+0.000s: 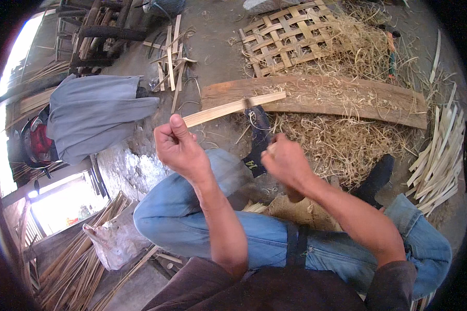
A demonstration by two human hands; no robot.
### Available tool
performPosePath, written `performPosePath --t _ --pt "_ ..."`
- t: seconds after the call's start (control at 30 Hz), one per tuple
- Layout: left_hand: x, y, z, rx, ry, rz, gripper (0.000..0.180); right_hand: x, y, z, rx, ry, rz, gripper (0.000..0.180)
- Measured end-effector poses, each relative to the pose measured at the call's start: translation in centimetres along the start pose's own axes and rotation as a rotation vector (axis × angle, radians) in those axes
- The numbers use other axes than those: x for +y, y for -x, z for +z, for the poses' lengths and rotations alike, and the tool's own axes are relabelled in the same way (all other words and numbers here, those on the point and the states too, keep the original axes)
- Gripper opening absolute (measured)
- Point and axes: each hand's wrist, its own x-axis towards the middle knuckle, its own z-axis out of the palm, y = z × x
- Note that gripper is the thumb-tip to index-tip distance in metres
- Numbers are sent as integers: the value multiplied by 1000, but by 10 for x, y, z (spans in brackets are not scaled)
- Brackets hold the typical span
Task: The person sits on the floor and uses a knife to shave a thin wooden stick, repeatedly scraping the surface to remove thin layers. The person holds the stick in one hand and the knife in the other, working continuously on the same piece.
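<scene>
Head view: left hand (177,146) is fisted around a flat pale bamboo strip (233,108), thumb up along it. Right hand (285,161) grips a dark knife (258,136) whose blade meets the strip. Beyond the strip lie a rough wooden plank (347,98), curly shavings (342,142) and a woven lattice mat (285,36).

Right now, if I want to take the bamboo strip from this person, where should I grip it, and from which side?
Probably the free far end of the bamboo strip, over the wooden plank, from the right: the left hand pinches the near end and a blade sits mid-length.
</scene>
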Motion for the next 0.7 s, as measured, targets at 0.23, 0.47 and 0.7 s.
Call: performPosePath --t 0.23,0.47,0.7 --pt "-1 1 0 -15 49 20 41 -62 31 -11 -140 -98 -273 35" --pt "-8 2 -4 -2 9 71 40 -40 25 -22 -132 -6 -288 30" --pt "-9 2 5 31 -4 73 39 -6 3 -24 -131 88 -149 37"
